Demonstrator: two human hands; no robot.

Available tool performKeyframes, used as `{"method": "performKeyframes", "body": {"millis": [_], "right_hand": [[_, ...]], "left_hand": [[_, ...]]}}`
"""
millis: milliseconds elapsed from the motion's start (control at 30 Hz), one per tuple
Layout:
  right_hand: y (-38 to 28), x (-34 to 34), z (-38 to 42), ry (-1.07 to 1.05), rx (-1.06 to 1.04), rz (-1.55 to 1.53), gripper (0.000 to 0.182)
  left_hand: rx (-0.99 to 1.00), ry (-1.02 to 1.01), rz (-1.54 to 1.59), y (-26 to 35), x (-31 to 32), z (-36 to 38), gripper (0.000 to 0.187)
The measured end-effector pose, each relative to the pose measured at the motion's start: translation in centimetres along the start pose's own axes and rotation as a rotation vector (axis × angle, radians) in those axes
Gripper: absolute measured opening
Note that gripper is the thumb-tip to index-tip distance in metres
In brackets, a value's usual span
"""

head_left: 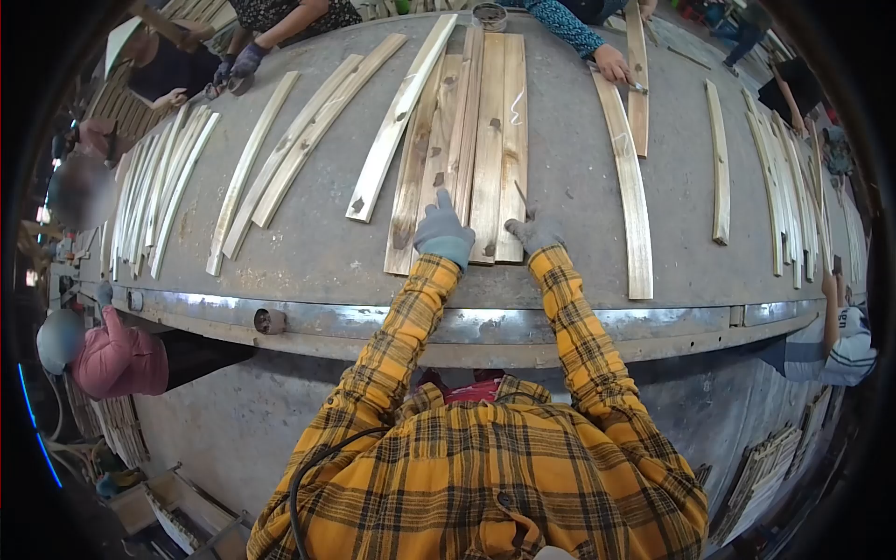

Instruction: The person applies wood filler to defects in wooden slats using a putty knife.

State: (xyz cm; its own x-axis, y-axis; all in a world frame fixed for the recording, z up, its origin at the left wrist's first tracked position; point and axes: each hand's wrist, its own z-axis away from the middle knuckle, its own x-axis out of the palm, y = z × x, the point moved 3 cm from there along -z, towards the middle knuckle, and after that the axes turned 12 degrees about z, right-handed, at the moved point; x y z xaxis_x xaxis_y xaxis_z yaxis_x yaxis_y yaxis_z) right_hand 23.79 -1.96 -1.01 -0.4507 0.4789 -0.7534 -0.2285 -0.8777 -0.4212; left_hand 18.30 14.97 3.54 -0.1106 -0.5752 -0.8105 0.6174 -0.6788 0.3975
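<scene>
Several wooden boards [487,140] with dark knots lie side by side in front of me, pointing away across the grey table. My left hand [443,235], in a grey glove, rests on the near part of these boards, its index finger stretched out beside a dark spot. At the near end of the rightmost board [514,121], which has a white squiggle on it, is my gloved right hand [538,232]. A thin, narrow tool [521,194] sticks up from its closed fingers; its exact kind is too small to make out.
A paler board [397,121] slants on the left; more strips [313,140] lie beyond it. On the right is a long board [627,196] under a co-worker's hand [612,65]. A round tin [489,15] stands at the far end. A metal strip [485,327] edges the table. Other people work around it.
</scene>
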Motion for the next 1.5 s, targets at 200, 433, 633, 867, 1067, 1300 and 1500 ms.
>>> {"method": "performKeyframes", "body": {"millis": [200, 433, 633, 867, 1067, 1300, 1500], "right_hand": [[-3.3, 0.1, 1.1, 0.152, 0.092, 0.153, 0.064], [-3.8, 1.4, 0.5, 0.169, -0.075, 0.109, 0.058], [-3.1, 3.7, 0.4, 0.010, -0.088, 0.361, 0.064], [-7.1, 4.8, 1.7, -0.036, -0.165, 0.371, 0.058], [-15.4, 9.1, 0.5, -0.009, -0.268, 0.423, 0.058], [-26.2, 15.1, 0.5, -0.086, -0.273, 0.541, 0.060], [-32.9, 21.8, 0.5, -0.156, -0.291, 0.590, 0.059]], "left_hand": [[-0.038, 0.051, -0.097, -2.2, 0.3, 1.6, 0.070], [-0.090, -0.040, -0.012, -3.4, 1.0, 2.0, 0.059], [-0.047, -0.051, 0.044, -5.8, 1.7, 4.0, 0.073], [-0.117, -0.082, 0.084, -8.5, 0.3, 3.7, 0.076], [-0.164, 0.008, 0.071, -14.0, -4.1, -0.7, 0.073], [-0.316, 0.112, 0.114, -21.8, -8.4, -5.7, 0.064], [-0.315, 0.292, 0.091, -25.9, -13.7, -1.3, 0.074]]}}
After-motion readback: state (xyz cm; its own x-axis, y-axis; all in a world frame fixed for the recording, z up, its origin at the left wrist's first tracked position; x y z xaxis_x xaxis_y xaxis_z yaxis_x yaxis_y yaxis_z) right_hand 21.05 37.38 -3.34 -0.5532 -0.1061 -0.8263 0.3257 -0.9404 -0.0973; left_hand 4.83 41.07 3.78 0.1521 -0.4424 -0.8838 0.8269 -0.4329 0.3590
